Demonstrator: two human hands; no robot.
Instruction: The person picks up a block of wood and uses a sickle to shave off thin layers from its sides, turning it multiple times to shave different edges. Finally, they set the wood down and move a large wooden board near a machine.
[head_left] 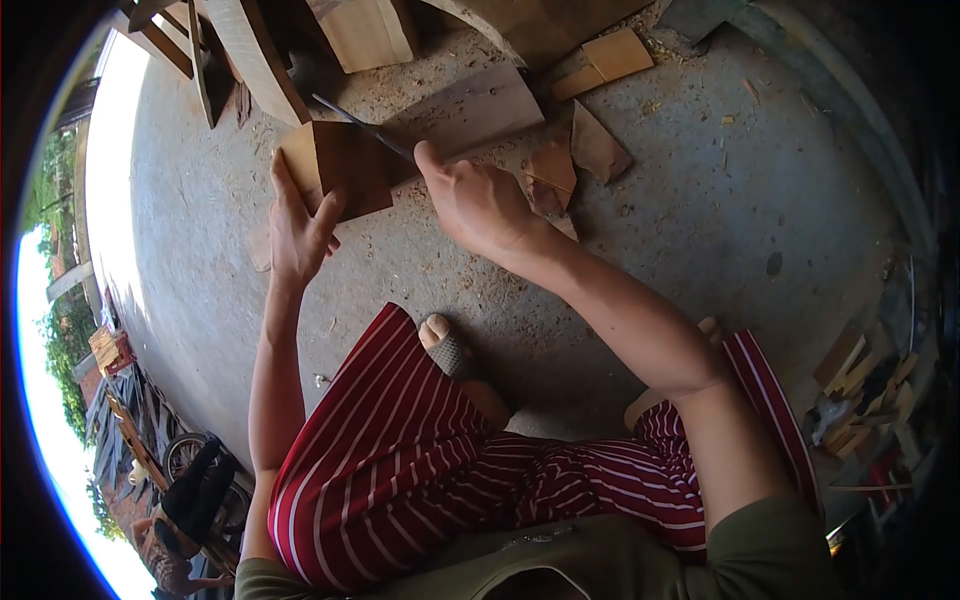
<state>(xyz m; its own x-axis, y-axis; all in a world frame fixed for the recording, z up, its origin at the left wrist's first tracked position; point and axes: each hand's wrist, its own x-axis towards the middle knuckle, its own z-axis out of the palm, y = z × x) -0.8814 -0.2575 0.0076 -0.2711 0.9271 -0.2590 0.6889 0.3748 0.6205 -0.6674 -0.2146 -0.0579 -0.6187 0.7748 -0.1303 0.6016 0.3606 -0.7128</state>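
My left hand (298,225) steadies a brown wooden block (340,165) that stands on the concrete floor, fingers flat against its near face. My right hand (480,200) grips the handle end of a thin dark metal tool (365,128), a file or blade. The tool slants up to the left across the top edge of the block. I sit on the floor in red striped trousers (400,450), one foot (445,345) stretched toward the block.
Flat wood offcuts (575,150) and a larger board (470,110) lie just behind the block. More planks (260,50) lean at the top left. Sawdust covers the concrete floor (700,180). A heap of wood scraps (865,390) sits at the right.
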